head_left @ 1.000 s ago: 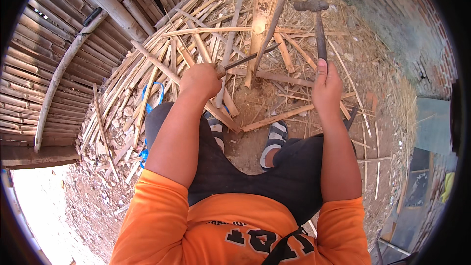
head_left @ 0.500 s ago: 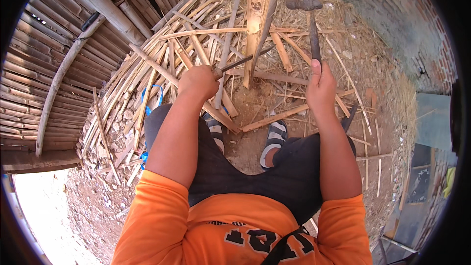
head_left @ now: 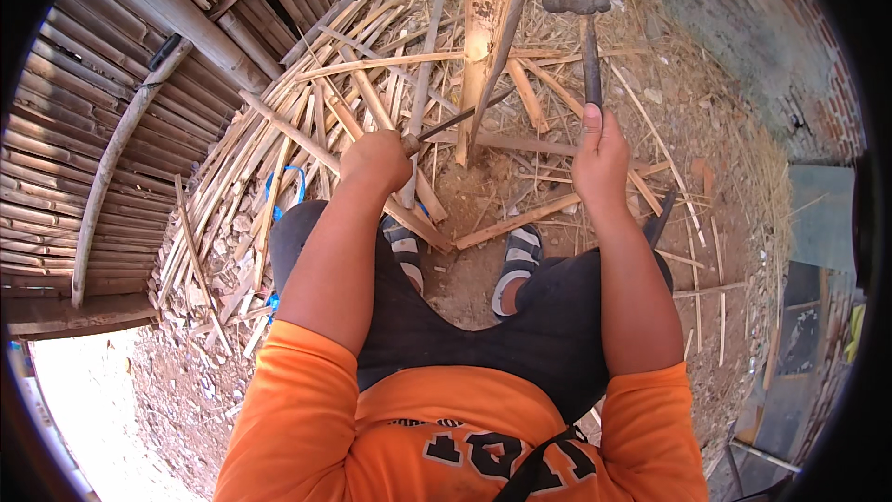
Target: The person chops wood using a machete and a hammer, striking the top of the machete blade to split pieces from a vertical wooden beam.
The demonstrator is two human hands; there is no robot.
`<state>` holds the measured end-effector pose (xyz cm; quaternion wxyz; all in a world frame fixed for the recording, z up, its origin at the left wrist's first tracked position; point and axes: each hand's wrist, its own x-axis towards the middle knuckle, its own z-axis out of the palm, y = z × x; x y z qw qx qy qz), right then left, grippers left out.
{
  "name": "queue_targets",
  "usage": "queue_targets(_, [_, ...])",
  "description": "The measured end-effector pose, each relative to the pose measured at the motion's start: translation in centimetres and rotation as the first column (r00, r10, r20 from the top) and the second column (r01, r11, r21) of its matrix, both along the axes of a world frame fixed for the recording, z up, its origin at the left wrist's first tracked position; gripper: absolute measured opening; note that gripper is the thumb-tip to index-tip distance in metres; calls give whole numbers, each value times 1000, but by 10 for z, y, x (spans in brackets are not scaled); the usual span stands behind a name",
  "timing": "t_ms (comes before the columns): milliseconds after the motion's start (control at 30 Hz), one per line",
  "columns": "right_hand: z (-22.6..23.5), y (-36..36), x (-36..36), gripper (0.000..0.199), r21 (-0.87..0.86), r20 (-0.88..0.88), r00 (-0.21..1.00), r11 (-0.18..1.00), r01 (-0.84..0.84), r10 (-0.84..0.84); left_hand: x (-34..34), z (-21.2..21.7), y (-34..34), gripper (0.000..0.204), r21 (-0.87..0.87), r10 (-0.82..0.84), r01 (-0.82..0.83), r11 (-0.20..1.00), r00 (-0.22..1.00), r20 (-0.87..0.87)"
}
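Observation:
My left hand (head_left: 376, 158) is closed around the handle of a thin dark metal blade (head_left: 463, 116), whose tip rests against an upright pale wooden pole (head_left: 483, 28) ahead of me. A second, thinner strip leans along the pole's right side. My right hand (head_left: 601, 151) grips the dark handle of a hammer (head_left: 585, 37), held upright with its metal head raised to the right of the pole. I sit on dusty ground, both sandalled feet (head_left: 516, 265) showing between my knees.
Split bamboo strips (head_left: 307, 158) lie piled across the ground to the left and around the pole. A wall of bamboo slats (head_left: 84, 102) curves along the left. A brick wall (head_left: 771, 28) stands at the right, with a grey slab (head_left: 822, 218) beside it.
The hammer has stayed raised and shifted slightly with my right hand. My left hand keeps the blade against the pole. The view has tilted a little.

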<state>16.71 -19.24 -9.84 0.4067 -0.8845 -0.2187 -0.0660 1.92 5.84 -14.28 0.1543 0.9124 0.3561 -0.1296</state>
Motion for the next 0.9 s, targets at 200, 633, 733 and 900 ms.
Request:
queue_targets(200, [-83,-13,14,55,-631,-287,950,722,-284,124,0,0,9,31,-16,-47,46,999,995,-83])
queue_targets(633, [41,8,40,62,-78,-58,997,996,51,-56,0,-15,13,34,-9,-16,16,1000,999,-37])
queue_targets(733, [50,24,28,59,60,-74,994,995,85,-80,1,-14,13,32,-15,7,-8,1000,999,-45])
queue_targets(900, [-77,12,8,53,-455,-201,980,884,-106,14,5,-4,5,33,-33,-31,28,999,996,-85])
